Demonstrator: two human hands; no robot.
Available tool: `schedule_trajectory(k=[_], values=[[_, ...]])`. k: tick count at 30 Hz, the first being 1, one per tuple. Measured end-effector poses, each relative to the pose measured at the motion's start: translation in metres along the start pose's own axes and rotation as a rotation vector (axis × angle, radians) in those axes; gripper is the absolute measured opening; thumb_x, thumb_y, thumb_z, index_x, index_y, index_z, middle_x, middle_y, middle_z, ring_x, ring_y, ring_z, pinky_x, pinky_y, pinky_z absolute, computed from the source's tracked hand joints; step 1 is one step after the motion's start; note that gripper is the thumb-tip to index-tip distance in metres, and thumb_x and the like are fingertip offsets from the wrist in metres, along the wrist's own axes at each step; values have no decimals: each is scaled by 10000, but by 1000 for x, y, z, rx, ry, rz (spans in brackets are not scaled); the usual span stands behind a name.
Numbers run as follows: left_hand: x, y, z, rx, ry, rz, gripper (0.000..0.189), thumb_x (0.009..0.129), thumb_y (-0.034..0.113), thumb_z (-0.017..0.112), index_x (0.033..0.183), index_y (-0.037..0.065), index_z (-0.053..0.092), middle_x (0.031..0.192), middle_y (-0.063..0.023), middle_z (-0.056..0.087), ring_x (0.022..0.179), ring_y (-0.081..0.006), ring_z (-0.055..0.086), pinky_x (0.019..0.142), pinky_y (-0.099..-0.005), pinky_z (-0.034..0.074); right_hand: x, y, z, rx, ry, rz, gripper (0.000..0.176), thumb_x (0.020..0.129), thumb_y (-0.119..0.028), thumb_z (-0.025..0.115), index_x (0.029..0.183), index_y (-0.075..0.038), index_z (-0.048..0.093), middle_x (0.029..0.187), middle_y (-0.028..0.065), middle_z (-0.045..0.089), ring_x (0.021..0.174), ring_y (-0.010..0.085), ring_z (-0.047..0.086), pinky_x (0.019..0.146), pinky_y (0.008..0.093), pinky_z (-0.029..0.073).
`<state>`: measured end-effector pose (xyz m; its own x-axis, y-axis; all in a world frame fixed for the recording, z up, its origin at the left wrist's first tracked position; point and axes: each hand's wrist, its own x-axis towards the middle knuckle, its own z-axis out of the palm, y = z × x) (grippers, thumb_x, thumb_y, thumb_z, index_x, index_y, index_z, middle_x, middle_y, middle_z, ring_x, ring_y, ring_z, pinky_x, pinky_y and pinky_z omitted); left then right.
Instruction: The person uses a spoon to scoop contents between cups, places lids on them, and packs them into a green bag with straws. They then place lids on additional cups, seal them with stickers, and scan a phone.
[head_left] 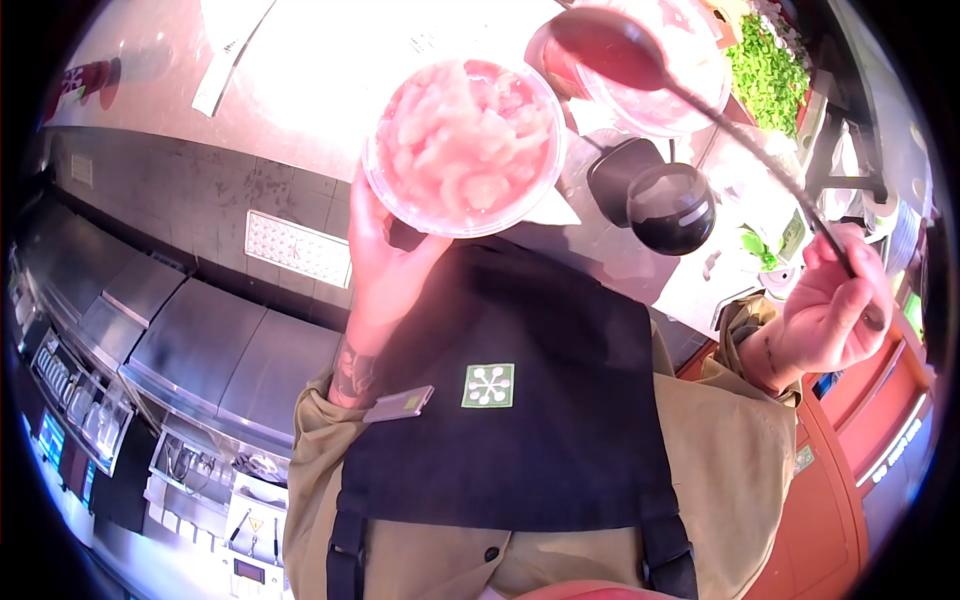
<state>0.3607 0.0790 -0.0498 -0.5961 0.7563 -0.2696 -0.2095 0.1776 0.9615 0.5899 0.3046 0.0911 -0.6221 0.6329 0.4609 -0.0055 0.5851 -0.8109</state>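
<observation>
Just beyond the dark apron (560, 440), the left hand (385, 240) grips the clear round tub (475, 228) at its near left side, and this tub, filled with pink food (465, 145), is held over or on the pale counter (300, 90), which I cannot tell. On the right, the right hand (835, 310) is closed around the handle of a large spoon (620, 52), whose head points to the far side. Farther, behind a dark round cup (672, 210), stands a second tub (660, 122), with chopped greens (768, 75) at its right.
</observation>
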Motion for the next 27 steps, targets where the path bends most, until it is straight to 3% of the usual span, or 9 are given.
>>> schedule_trajectory(k=[5,6,8,11,12,18,22,25,27], values=[[3,-2,-1,34,-18,-16,797,748,14,763,1391,11,292,1341,-116,449,1231,-204,471,1021,-347,410,6,-5,20,-121,-187,-76,209,901,-118,590,992,65,633,813,190,660,621,258,621,568,329,496],[1,-4,-3,42,-22,-18,789,748,16,765,1385,12,299,1339,-115,449,1230,-204,470,1023,-346,408,9,-10,22,-178,-301,-127,204,895,-82,551,962,98,621,771,221,645,575,274,588,513,334,460],[2,-3,-3,33,-20,-25,781,748,20,768,1379,15,307,1338,-115,447,1229,-203,470,1025,-348,405,13,-8,21,-101,-497,-284,165,851,-39,574,925,104,612,741,205,647,582,274,614,469,324,486],[2,2,-1,7,-11,-31,783,747,22,771,1378,19,308,1341,-117,444,1229,-204,470,1027,-351,402,11,-17,34,-54,-568,-365,194,863,-77,621,893,114,601,736,204,642,583,255,621,417,314,495],[1,2,-2,13,-13,-27,782,746,21,771,1378,20,309,1341,-117,444,1230,-204,469,1027,-352,401,10,-19,37,-92,-515,-352,197,718,-47,744,823,90,648,728,159,650,622,227,646,481,279,545],[4,-1,-1,15,-25,-38,796,742,15,771,1385,26,303,1348,-116,439,1243,-207,458,1029,-352,402,9,-15,15,-112,-463,-327,195,832,-84,676,904,88,617,751,175,643,594,225,625,471,287,534],[5,-1,-1,9,-18,-59,807,737,18,776,1388,26,300,1352,-112,437,1246,-207,455,1033,-355,399,3,-12,-3,-177,-363,-230,249,932,-135,541,1039,87,575,788,207,639,572,223,595,478,296,489],[5,-2,-3,0,-22,-56,814,733,26,783,1389,26,301,1356,-110,434,1246,-209,455,1035,-355,397,1,-10,-1,-102,-256,-154,230,910,-103,555,1040,84,590,819,197,650,601,235,609,498,314,499],[6,-2,-2,-8,-26,-58,819,730,32,786,1390,26,301,1357,-110,432,1249,-210,453,1038,-356,395,10,-14,-2,-151,-466,-140,226,889,-83,570,1037,85,600,814,184,655,627,244,628,508,316,508]])
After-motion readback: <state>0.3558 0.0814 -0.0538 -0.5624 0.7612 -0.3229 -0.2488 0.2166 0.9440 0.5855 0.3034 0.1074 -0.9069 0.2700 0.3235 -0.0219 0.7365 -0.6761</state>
